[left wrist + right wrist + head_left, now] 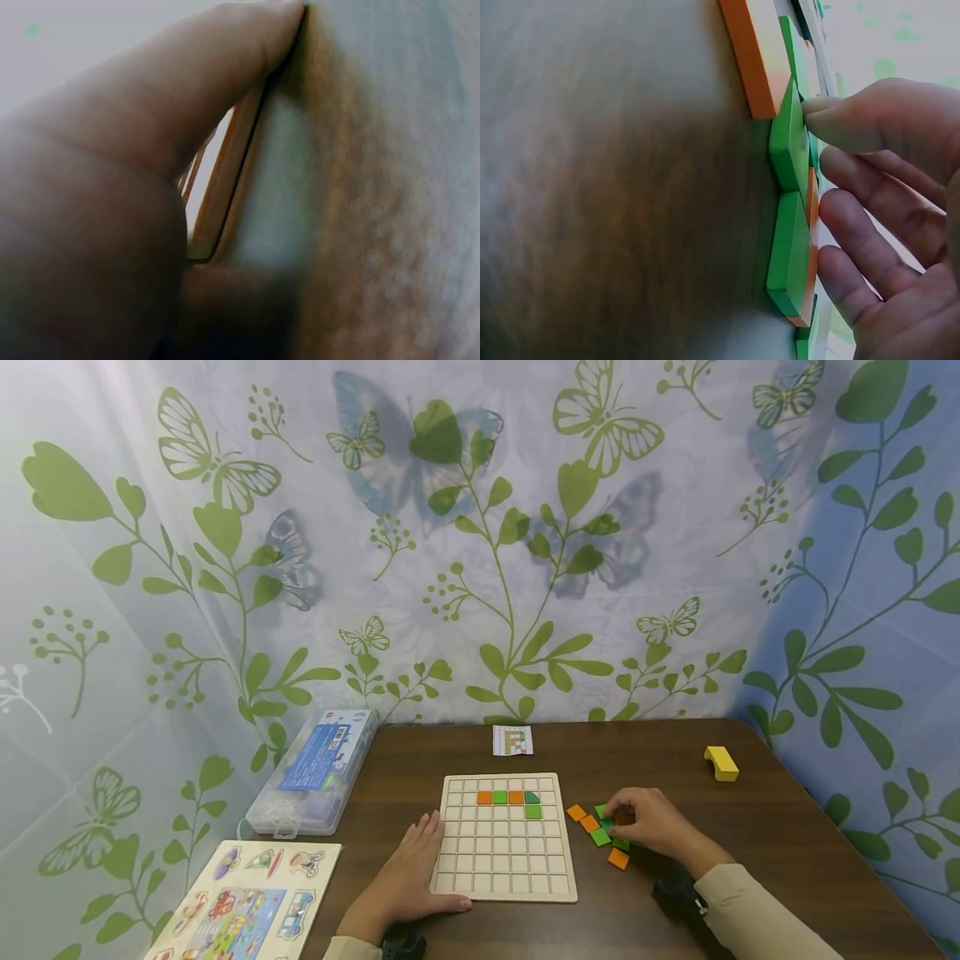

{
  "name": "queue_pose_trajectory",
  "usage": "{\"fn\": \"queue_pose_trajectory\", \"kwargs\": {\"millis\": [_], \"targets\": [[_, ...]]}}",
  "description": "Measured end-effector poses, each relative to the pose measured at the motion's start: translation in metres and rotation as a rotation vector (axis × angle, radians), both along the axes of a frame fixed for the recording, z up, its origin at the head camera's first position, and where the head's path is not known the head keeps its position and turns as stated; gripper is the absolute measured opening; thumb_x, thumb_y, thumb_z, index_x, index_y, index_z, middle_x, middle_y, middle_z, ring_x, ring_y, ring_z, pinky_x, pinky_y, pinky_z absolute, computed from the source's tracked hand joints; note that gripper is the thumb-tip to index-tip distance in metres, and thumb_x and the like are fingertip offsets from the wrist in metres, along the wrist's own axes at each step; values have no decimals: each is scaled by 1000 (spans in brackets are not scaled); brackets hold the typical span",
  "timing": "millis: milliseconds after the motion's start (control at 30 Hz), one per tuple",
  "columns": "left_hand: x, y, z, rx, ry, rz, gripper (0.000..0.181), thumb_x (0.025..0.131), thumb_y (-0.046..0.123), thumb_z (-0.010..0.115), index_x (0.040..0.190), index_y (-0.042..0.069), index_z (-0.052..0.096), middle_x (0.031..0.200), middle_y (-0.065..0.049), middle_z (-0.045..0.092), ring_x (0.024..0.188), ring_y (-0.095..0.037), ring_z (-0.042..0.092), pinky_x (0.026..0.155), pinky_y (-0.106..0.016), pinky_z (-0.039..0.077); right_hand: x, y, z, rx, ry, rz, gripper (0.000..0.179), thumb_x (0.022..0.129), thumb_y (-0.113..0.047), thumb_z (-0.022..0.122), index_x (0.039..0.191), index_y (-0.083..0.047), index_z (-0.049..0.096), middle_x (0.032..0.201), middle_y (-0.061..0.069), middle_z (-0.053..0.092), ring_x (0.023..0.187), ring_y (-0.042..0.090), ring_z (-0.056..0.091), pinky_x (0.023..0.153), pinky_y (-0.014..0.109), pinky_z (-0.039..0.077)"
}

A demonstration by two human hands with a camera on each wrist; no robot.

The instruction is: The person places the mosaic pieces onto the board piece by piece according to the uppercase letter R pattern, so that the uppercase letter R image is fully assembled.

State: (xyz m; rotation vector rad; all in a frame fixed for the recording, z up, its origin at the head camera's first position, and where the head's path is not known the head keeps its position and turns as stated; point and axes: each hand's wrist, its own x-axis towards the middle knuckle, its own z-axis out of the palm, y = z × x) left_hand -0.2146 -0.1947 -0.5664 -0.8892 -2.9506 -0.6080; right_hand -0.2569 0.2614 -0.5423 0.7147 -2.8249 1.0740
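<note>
A wooden grid board [502, 885] lies flat, with a row of an orange tile [485, 797], a green tile [500, 797], another orange tile [516, 797] and a dark green rounded piece [532, 797]. One more green tile [533, 812] sits below the rounded piece. My left hand [405, 877] rests at the board's left edge, fingers extended, thumb by the lower left corner. To the right of the board, my right hand [652, 822] reaches over a loose pile of orange and green tiles [601, 837]. In the right wrist view its thumb and bent fingertips are right at the green tiles [789, 142].
At the back stands a small printed pattern card [513, 741]. A yellow arch block [721, 763] is at the far right. On the left are a clear plastic case [311, 777] with a blue label and a picture puzzle board [247, 902]. A patterned curtain [465, 610] hangs behind the table.
</note>
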Motion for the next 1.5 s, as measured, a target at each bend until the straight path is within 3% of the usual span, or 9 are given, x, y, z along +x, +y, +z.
{"fn": "queue_pose_trajectory", "kwargs": {"millis": [233, 533, 867, 1133, 1500], "targets": [[-1, 0, 0, 9, -5, 3, 132, 80, 84, 69, 161, -12, 27, 167, -29, 24, 156, -42, 19, 125, -55, 17, 0, -3, 4, 18, -1, 38, 21, 83, -8, 91, 98, -13, 77, 99, -6, 70, 84, 16, 66, 75, 35, 60], [-1, 0, -3, -7, -15, 11, 134, 78, 88, 66, 162, -9, 27, 168, -26, 24, 156, -39, 18, 126, -53, 16, -3, -6, 4, 57, -33, 10, 20, 84, -4, 88, 99, -14, 79, 101, -7, 70, 86, 15, 65, 76, 34, 60], [-1, 0, -5, -8, -8, 6, 134, 78, 87, 66, 162, -9, 27, 168, -26, 24, 156, -39, 18, 126, -53, 16, -4, -6, -1, 113, 48, -6, 15, 91, -5, 83, 100, -17, 83, 99, -9, 73, 90, 15, 69, 78, 38, 62], [-2, -1, -3, -7, -10, 13, 134, 78, 88, 66, 162, -9, 28, 168, -25, 24, 157, -39, 18, 125, -54, 17, -3, -9, 2, 71, 113, -13, 12, 93, -6, 81, 104, -10, 83, 100, -5, 73, 85, 10, 68, 71, 29, 60], [-3, -1, -5, -14, -22, 16, 135, 77, 89, 64, 163, -8, 26, 169, -24, 23, 157, -38, 17, 126, -54, 16, -3, -17, 2, 38, 158, 12, 12, 93, -5, 81, 104, -9, 82, 100, -5, 73, 84, 7, 68, 70, 28, 60]]}}
